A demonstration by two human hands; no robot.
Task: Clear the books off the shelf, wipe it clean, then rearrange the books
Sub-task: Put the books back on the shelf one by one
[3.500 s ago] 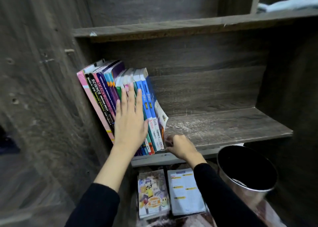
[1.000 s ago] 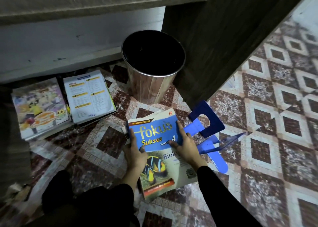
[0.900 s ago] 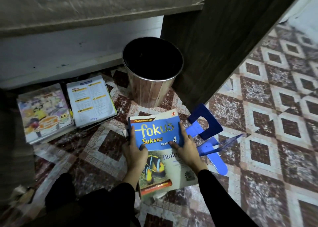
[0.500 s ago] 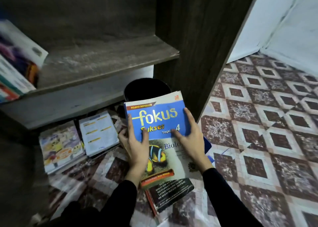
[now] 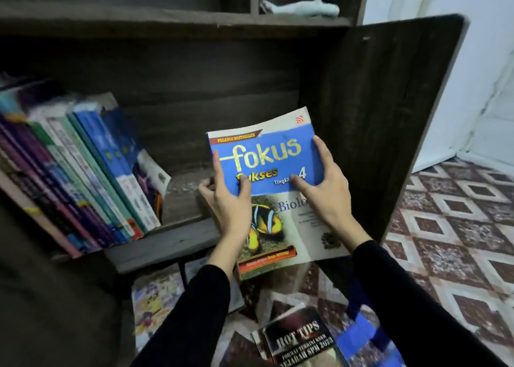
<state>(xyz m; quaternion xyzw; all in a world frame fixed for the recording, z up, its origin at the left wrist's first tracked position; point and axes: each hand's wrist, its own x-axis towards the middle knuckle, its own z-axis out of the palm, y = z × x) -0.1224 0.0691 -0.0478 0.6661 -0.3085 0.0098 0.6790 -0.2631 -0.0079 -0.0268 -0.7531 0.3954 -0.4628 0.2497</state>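
Lifted from the floor, the book [image 5: 267,169] is now up at the shelf [image 5: 167,244], right of the leaning row [image 5: 91,172]; left hand [image 5: 228,202] and right hand [image 5: 326,191] grip its edges. Restocking looks under way.

"fokus", "4", "Biolo" on blue book [image 5: 267,155]; "HOT TIPS" on dark book [image 5: 300,341]

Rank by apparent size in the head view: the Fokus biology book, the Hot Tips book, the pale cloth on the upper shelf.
1. Fokus biology book
2. Hot Tips book, partly cut off
3. pale cloth, farthest away, so true size unsure
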